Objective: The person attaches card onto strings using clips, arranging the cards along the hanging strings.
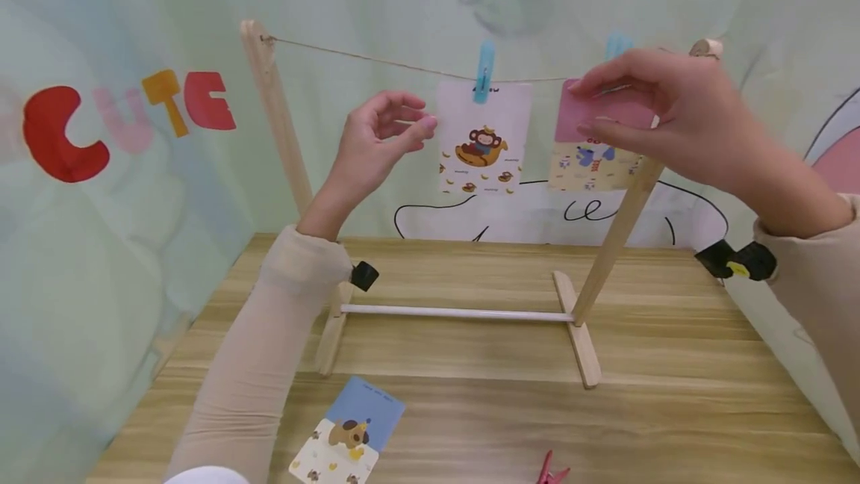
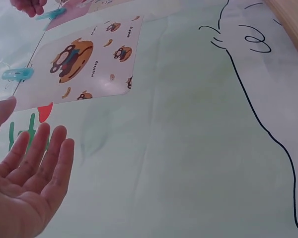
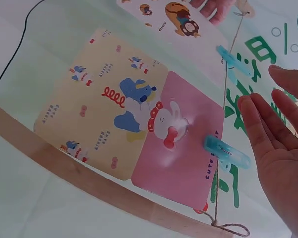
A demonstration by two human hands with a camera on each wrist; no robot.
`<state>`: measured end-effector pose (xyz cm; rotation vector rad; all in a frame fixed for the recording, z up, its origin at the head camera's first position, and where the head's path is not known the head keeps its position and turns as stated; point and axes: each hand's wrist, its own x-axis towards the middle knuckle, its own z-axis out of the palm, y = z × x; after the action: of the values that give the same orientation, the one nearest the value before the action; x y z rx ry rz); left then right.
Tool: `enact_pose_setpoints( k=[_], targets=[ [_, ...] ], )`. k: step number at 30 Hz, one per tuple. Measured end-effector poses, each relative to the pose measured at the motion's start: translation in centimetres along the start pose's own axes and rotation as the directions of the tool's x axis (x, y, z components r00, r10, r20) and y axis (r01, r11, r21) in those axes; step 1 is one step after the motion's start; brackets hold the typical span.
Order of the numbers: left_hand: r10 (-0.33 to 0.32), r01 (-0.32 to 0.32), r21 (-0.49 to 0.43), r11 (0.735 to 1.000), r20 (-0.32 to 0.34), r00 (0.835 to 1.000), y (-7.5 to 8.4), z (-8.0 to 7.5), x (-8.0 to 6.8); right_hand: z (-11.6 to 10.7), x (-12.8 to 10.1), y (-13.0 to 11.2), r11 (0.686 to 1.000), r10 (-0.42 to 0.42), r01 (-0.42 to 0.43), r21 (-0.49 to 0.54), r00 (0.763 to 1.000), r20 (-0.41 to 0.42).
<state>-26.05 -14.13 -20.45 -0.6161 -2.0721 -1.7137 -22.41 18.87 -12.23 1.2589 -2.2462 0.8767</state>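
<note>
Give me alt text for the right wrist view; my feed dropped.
A pink and cream cartoon card hangs from a twine line by a blue clothespin, with the open right hand just beside the pin, not gripping it. A second blue pin holds a monkey card farther along.
</note>
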Motion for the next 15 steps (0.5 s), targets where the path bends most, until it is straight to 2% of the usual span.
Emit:
enact_pose_setpoints(
  k=[5,8,15],
  targets=[
    [0.006,-0.006,0.034,0.999,0.013,1.0,-0.1,-0.5,-0.5,0.3,-1.0,0.3,0.995,-0.091,0.092,-0.037,0.995,0.027],
    [0.003,-0.004,0.056,0.998,0.017,1.0,-0.3,-0.8,-1.0,0.5,-1.5,0.4,0.995,-0.093,0.095,-0.042,0.994,0.049],
    [-0.005,0.004,0.059,0.998,0.018,1.0,-1.0,-2.0,-2.2,1.3,-2.9,0.8,0.993,-0.114,0.112,0.026,0.985,0.126]
  ],
)
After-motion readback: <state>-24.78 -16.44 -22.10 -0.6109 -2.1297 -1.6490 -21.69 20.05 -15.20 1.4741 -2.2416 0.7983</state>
